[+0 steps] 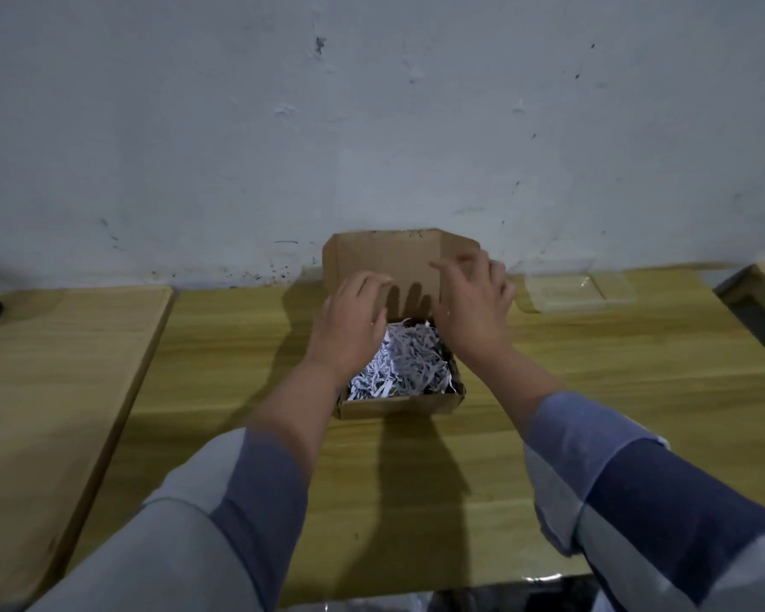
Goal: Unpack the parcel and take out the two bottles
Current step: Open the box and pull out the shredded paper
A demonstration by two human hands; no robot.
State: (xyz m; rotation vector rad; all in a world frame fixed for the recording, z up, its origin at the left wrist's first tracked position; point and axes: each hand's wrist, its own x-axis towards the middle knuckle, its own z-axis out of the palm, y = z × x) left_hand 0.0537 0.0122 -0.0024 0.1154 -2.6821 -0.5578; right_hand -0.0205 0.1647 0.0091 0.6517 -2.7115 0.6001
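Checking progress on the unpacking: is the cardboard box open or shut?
Open: the cardboard box has its lid standing up, shredded paper exposed inside.

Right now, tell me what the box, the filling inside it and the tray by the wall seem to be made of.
Box: brown cardboard, matte, with a folded lid standing up at the back.
Filling: shredded paper, white, in thin crinkled strips.
Tray: probably clear plastic, glossy; the table shows through it.
Table: looks like wood or a wood-grain laminate, yellowish with streaks; which one is unclear.
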